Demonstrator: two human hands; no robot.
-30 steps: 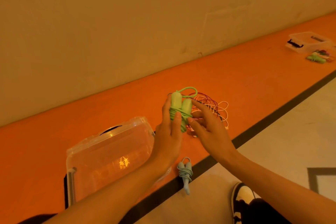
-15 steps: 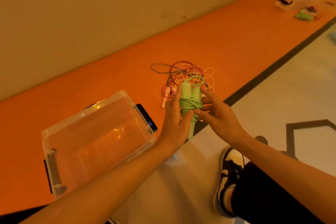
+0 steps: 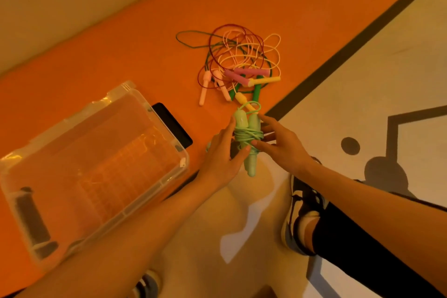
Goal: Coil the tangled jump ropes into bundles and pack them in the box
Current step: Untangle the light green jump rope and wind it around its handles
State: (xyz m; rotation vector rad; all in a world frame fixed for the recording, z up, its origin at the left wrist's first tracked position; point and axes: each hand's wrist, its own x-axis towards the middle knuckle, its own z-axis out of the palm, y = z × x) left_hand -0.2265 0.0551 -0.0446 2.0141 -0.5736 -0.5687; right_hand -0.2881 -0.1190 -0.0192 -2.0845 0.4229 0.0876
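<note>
A light green jump rope (image 3: 248,133) is coiled round its two handles into a bundle, held above the floor. My left hand (image 3: 221,155) grips the bundle from the left, thumb across the handles. My right hand (image 3: 281,143) touches the wrapped cord from the right with its fingertips. Beyond them lies a tangled pile of jump ropes (image 3: 238,65) with pink, yellow and green handles on the orange floor. A clear plastic box (image 3: 145,104) stands open at the left with nothing in it that I can see.
A black flat object (image 3: 173,126) lies beside the box's right end. A black floor line (image 3: 350,48) separates orange floor from pale floor. My shoe (image 3: 302,210) and dark trouser leg are at lower right. A wall runs along the top left.
The view has tilted down and the box and rope pile now sit closer. Both hands stay on the green bundle, which has come slightly toward me.
</note>
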